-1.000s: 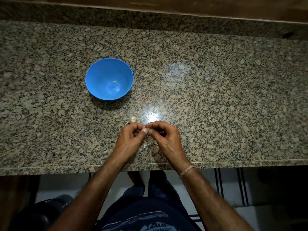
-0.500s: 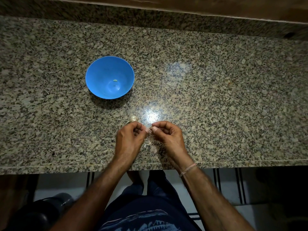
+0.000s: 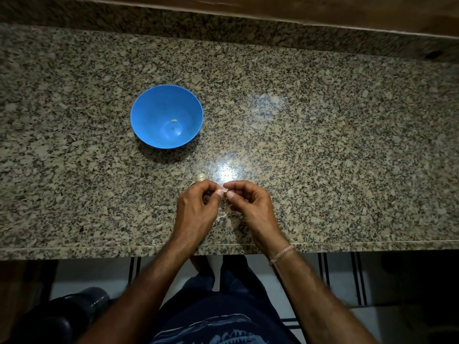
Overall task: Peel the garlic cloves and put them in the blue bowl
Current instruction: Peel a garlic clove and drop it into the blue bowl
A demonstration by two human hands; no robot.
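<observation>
A blue bowl (image 3: 149,130) stands on the granite counter, left of centre, with one small pale garlic piece (image 3: 174,120) inside it. Near the counter's front edge, my left hand (image 3: 197,207) and my right hand (image 3: 250,204) meet fingertip to fingertip and pinch a small garlic clove (image 3: 224,190) between them; the clove is mostly hidden by my fingers. A garlic head (image 3: 200,177) lies on the counter just beyond my left hand. Pale loose skin (image 3: 223,214) lies on the counter between my hands.
The granite counter (image 3: 323,145) stretches wide to the right and left, with a raised back ledge (image 3: 223,33). Its front edge (image 3: 347,247) runs just below my wrists. A dark rounded object (image 3: 62,316) sits on the floor at lower left.
My hands have drawn slightly apart at the palms while still pinching the clove. The view has shifted a little; the bowl and garlic head stay in place.
</observation>
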